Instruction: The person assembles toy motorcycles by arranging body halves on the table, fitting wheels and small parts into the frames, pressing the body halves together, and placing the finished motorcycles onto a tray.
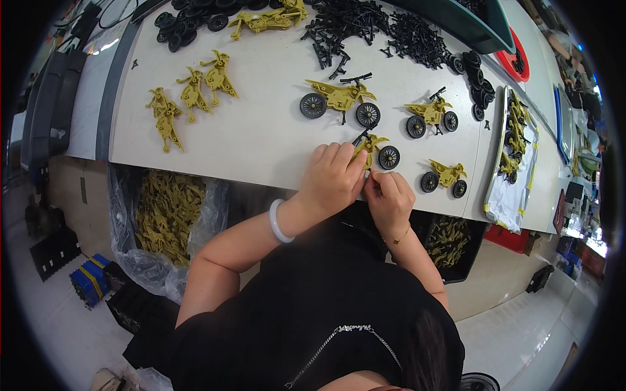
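Note:
A yellow toy motorcycle (370,144) with a black wheel and black handlebar is at the table's near edge. My left hand (334,171) is closed round its rear-left side and hides that part. My right hand (391,195) pinches at its underside; whether a small part sits between the fingertips is hidden. Just beyond stands a larger-looking toy motorcycle (339,96) with two wheels and a handlebar. Another wheeled motorcycle (430,115) lies to the right, with a handlebar. Nearer me on the right is a motorcycle (448,173) with two wheels and no handlebar showing.
Yellow bodies (193,94) lie at the left of the white table (261,137). Black handlebars (345,29) and wheels (189,23) are heaped at the back. A tray (499,189) of motorcycles stands right. Below the edge are a lined bin of yellow parts (166,212) and a black bin (456,270).

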`<state>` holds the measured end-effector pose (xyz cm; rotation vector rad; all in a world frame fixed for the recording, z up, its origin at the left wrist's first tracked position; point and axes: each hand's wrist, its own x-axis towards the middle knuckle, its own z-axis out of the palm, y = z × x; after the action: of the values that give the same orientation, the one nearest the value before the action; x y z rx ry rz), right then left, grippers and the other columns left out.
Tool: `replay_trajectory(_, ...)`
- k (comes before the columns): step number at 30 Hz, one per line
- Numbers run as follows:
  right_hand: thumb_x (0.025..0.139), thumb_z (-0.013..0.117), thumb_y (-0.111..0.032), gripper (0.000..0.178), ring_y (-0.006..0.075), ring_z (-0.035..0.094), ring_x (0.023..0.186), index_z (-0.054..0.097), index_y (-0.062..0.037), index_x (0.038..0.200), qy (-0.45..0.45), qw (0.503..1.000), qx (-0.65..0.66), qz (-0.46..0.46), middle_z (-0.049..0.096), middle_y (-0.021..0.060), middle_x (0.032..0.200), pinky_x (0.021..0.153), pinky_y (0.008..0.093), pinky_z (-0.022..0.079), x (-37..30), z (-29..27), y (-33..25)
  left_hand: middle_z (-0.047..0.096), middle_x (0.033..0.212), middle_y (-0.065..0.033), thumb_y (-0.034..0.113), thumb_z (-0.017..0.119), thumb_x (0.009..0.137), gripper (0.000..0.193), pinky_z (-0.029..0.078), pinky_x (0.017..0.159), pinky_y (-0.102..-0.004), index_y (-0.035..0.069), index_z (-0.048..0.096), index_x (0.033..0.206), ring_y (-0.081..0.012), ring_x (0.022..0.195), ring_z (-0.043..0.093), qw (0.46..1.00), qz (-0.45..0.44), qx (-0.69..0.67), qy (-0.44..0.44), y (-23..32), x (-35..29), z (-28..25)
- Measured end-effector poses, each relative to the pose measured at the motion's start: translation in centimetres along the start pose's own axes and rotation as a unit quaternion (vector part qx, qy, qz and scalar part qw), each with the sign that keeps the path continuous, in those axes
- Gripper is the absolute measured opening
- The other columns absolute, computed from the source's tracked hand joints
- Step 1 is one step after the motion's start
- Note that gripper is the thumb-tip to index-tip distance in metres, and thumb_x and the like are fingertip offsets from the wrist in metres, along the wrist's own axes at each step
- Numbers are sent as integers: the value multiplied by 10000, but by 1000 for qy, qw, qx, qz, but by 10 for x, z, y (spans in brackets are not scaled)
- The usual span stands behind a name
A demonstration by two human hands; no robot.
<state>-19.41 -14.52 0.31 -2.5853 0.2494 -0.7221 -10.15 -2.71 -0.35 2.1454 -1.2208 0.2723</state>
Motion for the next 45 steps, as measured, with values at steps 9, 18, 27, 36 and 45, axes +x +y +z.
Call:
replay_trajectory(9,734,664,-22,99,268,539,608,567,-38,732,-75,995,4,60,521,88,648,554,369,444,9,-8,-9,512,835,-65,156,661,726,316,358,737,-362,64,637,1027,-230,769,498,1000,-11,10,-5,-1,-2,3)
replay_trajectory(18,752,679,-47,102,250,560,613,581,-33,729,-91,987,30,130,544,83,657,565,355,454,11,-12,-11,516,843,-55,181,679,711,329,336,767,-366,82,638,1023,-218,794,500,1000,-21,2,8,-2,-2,4)
replay_trajectory(27,752,673,-47,120,244,582,599,557,-35,723,-91,988,14,125,572,79,659,550,342,467,9,-8,-12,524,856,-50,176,679,718,318,329,790,-364,83,636,1019,-212,806,495,1000,-21,-1,1,-3,-5,6)
replay_trajectory(36,763,662,-70,131,277,612,542,536,-42,785,-128,972,55,187,612,101,635,515,361,486,13,-1,-6,519,838,-40,178,667,738,291,325,804,-370,99,639,1017,-208,808,493,1000,-1,18,13,-5,-1,4)
replay_trajectory(45,790,690,-114,98,230,617,574,659,-54,861,-146,982,85,78,619,73,660,542,316,483,80,-59,-1,591,1042,-12,123,672,741,287,313,856,-371,149,672,1027,-212,1018,507,999,6,13,-28,-21,3,-25)
